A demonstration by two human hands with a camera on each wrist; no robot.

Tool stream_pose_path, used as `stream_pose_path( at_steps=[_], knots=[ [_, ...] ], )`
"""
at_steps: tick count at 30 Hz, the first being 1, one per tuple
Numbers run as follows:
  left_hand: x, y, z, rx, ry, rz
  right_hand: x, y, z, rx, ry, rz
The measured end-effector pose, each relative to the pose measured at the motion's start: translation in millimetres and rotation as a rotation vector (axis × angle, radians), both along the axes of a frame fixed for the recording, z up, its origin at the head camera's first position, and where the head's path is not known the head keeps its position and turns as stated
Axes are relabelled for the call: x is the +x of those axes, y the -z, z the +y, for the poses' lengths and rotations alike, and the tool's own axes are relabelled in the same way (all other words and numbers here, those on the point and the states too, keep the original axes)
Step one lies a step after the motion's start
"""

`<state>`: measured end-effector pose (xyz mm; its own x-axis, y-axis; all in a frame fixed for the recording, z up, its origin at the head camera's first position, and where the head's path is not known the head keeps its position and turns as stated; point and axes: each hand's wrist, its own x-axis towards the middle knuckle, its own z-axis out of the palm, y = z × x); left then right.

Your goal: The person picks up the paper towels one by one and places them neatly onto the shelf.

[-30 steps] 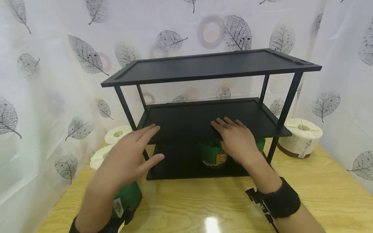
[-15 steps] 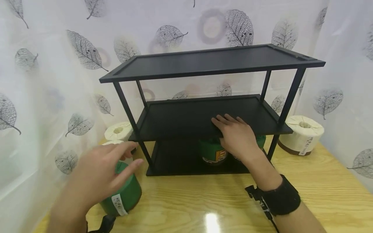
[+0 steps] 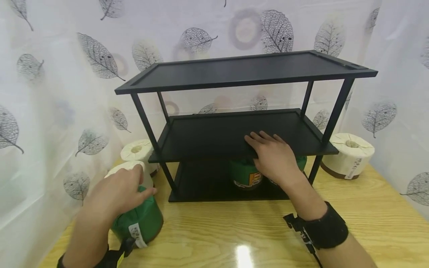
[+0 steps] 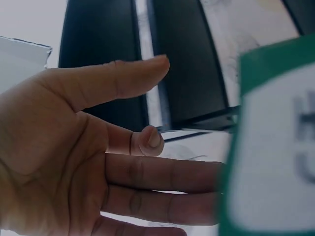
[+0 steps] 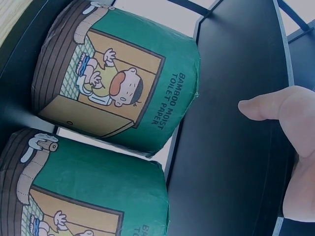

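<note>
My right hand (image 3: pixel 276 160) grips the front edge of the middle shelf (image 3: pixel 207 134) of a black rack, fingers flat on top; its thumb (image 5: pixel 261 108) lies against the underside in the right wrist view. Below that shelf, two green-wrapped toilet paper rolls (image 5: pixel 113 73) stand side by side on the bottom shelf, partly hidden by the hand in the head view. My left hand (image 3: pixel 114 190) is over another green-wrapped toilet paper roll (image 3: pixel 144 219) on the table. Its palm and thumb show in the left wrist view, with the index finger bent and the other fingers extended beside the blurred wrapper (image 4: pixel 275 147).
White-wrapped rolls (image 3: pixel 135 149) stand left of the rack, one partly behind my left hand. Another white roll (image 3: pixel 352 156) is at the rack's right. The top shelf (image 3: pixel 248 72) overhangs the middle one. A leaf-patterned curtain (image 3: pixel 67 93) surrounds the wooden table (image 3: pixel 207 234).
My left hand has left the rack's left front edge and moved left and down, toward the green roll on the table. The right hand stays at the middle shelf.
</note>
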<state>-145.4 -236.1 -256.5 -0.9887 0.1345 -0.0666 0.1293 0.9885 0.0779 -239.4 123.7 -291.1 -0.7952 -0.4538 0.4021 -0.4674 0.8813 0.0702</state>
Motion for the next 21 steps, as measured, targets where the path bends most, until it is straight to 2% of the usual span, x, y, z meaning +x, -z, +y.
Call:
stream_pose_path(
  at_steps=[5, 9, 12, 18, 21],
  knots=[
    [-12.2, 9.7, 0.5, -0.014, 0.029, 0.008, 0.4, -0.2, 0.0, 0.000, 0.000, 0.004],
    [-14.0, 12.8, 1.6, -0.055, -0.033, 0.005, 0.6, -1.2, -1.2, 0.003, -0.006, 0.006],
    [-14.6, 14.4, 0.3, -0.045, -0.060, -0.028, 0.6, -1.9, -1.9, 0.008, -0.009, 0.004],
    [-21.1, 20.3, 0.1, -0.006, -0.031, -0.119, 0.5, -1.3, -1.7, 0.020, -0.012, 0.004],
    [-22.7, 24.3, 2.2, -0.010, 0.021, -0.119, 0.3, -1.2, -1.6, 0.028, -0.013, 0.006]
  ],
)
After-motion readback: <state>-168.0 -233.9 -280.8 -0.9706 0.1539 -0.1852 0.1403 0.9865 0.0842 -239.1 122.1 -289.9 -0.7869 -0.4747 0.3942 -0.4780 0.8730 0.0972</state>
